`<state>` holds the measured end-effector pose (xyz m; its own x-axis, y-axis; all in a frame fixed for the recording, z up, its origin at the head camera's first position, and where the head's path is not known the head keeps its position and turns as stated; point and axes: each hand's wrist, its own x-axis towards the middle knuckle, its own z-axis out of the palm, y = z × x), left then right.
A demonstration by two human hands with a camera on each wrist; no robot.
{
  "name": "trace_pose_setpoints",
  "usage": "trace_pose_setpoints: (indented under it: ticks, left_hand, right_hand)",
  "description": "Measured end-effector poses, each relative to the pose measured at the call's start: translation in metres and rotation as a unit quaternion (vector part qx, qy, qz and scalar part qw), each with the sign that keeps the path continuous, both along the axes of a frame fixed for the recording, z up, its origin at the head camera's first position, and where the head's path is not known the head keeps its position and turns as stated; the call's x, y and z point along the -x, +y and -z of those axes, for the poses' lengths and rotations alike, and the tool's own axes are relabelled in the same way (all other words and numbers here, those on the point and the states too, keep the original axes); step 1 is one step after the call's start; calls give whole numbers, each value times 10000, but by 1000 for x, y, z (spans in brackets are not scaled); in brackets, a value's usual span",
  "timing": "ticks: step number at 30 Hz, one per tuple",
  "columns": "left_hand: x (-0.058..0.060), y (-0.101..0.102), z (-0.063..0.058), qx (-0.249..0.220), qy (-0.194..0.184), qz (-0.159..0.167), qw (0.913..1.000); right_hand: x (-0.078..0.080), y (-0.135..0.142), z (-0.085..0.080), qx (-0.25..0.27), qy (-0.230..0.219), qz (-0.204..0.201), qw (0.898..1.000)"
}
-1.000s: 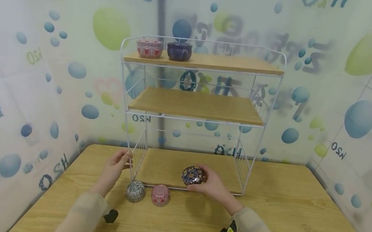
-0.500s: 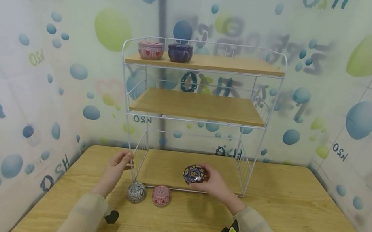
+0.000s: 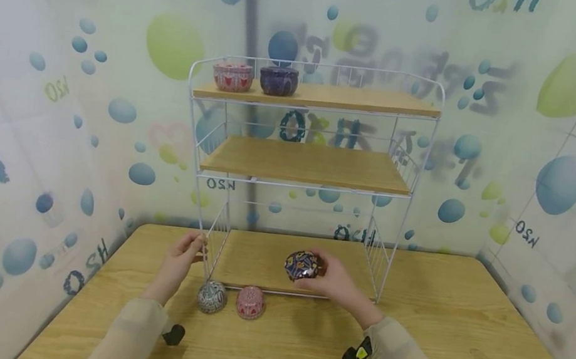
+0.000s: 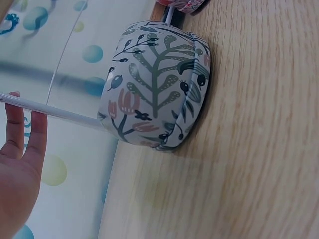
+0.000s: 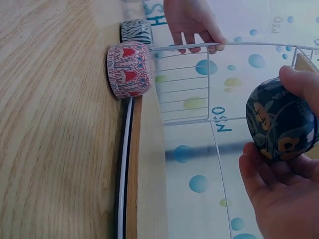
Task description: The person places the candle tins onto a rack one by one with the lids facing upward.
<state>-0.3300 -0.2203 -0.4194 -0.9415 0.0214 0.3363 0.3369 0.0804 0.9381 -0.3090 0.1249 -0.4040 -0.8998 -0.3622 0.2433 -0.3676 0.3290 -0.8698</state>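
Observation:
My right hand (image 3: 336, 283) grips a small round dark tin with a yellow and orange flower pattern (image 3: 301, 265), thumb on one side and fingers on the other. It hangs in front of the bottom shelf (image 3: 252, 256), above the board in the right wrist view. With its fingers at the white wire rack's left front post (image 4: 65, 113), my left hand (image 3: 179, 263) holds the rack. Below that hand, a white tin with grey-green leaves (image 4: 154, 84) stands on the table against the rack's front. Beside it is a pink tin with red hearts (image 5: 130, 69).
On the rack's top shelf (image 3: 370, 99), a pink heart-patterned tin (image 3: 233, 77) and a dark purple tin (image 3: 278, 81) stand side by side at the left. The middle shelf (image 3: 308, 164) is bare wood. A wooden table (image 3: 440, 332) carries the rack, with patterned walls behind.
My right hand has shifted slightly up and right with the dark tin, tilting it a little. The left hand stays on the post, and the other tins have not moved.

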Motion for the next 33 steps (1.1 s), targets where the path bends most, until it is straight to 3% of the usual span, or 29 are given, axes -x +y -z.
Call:
trace_pose_setpoints:
  ticks: [9,17,22,29,33]
  left_hand:
    - [1,-3,0,29,-10,-16,10000]
    - [20,-10,22,0,133,-88,9999]
    - [17,-8,17,-75,25,-113,9999]
    - [2,0,1,26,-19,-63,10000]
    - [4,0,2,30,-46,-73,10000]
  right_hand:
    - [3,1,-7,26,31,-78,10000]
    - [1,2,-17,90,-29,-133,9999]
    - [3,4,-20,66,0,-122,9999]
    - [5,7,-23,201,167,-184,9995]
    - [5,8,-25,245,238,-254,9991]
